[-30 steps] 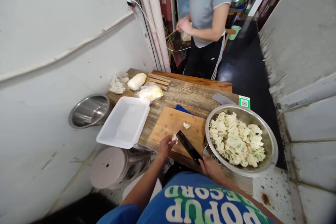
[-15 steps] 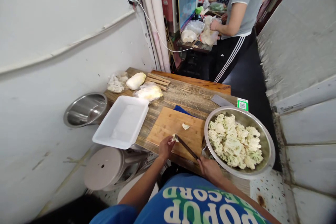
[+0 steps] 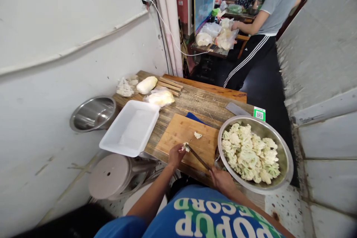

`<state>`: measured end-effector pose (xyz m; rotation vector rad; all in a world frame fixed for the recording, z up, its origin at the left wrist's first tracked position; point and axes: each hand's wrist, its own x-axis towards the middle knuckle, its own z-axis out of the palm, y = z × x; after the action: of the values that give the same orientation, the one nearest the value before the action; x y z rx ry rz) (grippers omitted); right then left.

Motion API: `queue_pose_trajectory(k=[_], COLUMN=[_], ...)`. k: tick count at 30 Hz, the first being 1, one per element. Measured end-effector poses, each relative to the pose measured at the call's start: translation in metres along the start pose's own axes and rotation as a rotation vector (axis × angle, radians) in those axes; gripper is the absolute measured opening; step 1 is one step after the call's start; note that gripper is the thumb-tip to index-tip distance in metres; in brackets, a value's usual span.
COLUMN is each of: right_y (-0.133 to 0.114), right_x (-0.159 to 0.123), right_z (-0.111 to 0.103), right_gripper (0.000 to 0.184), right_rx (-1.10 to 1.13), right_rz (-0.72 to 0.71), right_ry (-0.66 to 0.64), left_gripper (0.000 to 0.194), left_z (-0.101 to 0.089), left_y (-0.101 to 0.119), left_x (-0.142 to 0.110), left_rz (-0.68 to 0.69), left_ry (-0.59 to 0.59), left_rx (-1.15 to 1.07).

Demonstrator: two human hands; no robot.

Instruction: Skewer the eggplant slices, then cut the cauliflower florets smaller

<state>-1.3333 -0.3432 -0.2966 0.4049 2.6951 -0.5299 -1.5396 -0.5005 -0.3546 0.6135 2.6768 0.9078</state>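
Left hand (image 3: pixel 176 156) pinching a floret (image 3: pixel 185 148), knife (image 3: pixel 198 157) in the right hand (image 3: pixel 223 180).
The left fingertips are nearly together on the floret, over the cutting board's (image 3: pixel 174 129) near side, forearm angled forward from lower left. The blade's far end is at the floret; whether it touches is unclear. The right fingers curl closed around the handle, hand low, near the metal bowl (image 3: pixel 289 163) of cauliflower (image 3: pixel 248 152).

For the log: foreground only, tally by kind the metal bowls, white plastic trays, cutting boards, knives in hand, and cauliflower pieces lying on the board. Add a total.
Metal bowls: 2
White plastic tray: 1
Cutting board: 1
Knife, in the right hand: 1
Cauliflower piece on the board: 1
Total: 6
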Motion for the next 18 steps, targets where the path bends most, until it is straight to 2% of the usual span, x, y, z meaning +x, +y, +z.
queue_pose_trajectory(k=[10,18], right_y=[0.0030,0.0041], right_x=[0.0028,0.0040], right_z=[0.0009,0.0011], right_gripper=[0.031,0.035], right_rx=[0.024,-0.022], right_rz=[-0.019,-0.036], right_ry=[0.018,0.014], left_gripper=[0.023,0.025], left_z=[0.0070,0.0054], left_y=[-0.0041,-0.0004], left_x=[0.0007,0.0000], left_rz=[-0.015,0.016], left_ry=[0.038,0.029], left_rx=[-0.034,-0.028])
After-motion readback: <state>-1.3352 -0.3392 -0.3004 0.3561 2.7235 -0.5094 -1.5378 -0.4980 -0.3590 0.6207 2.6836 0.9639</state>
